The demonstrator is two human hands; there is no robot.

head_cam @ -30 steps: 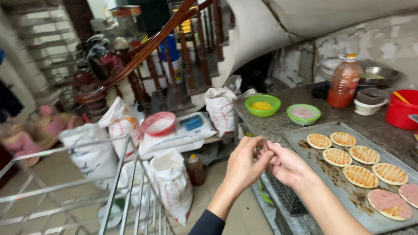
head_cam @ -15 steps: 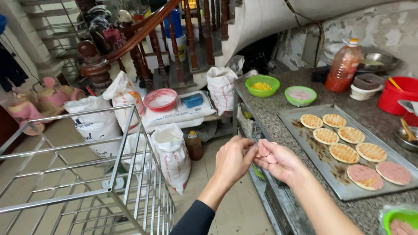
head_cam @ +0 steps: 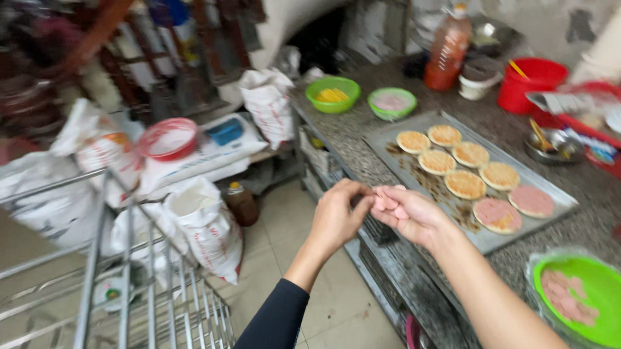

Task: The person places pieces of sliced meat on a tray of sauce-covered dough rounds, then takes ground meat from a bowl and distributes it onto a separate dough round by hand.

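- left hand [head_cam: 337,219] raised over the edge of the speckled grey stone bench [head_cam: 596,216], fingers pinched on the pink stuff held in the other palm.
- right hand [head_cam: 408,215] cupped, palm up, gripping a small pink lump of raw meat [head_cam: 385,200] against the left fingertips.
- both hands touching, just off the near corner of the flat rectangular metal tray [head_cam: 538,184].
- on the tray: six round golden-topped patties [head_cam: 465,184] in two rows, plus two round pink uncooked patties [head_cam: 514,206] at the near end.
- near the right forearm, a bright green plastic bowl wrapped in clear film [head_cam: 601,308], holding pink meat slices.
- at the far end of the bench: a green bowl with yellow contents [head_cam: 332,94], a smaller pale green bowl [head_cam: 392,103], a bottle of orange-red sauce [head_cam: 448,48], a red plastic tub [head_cam: 536,83].
- on the floor at left: white woven sacks [head_cam: 207,226] and a grey wire metal rack [head_cam: 129,297].
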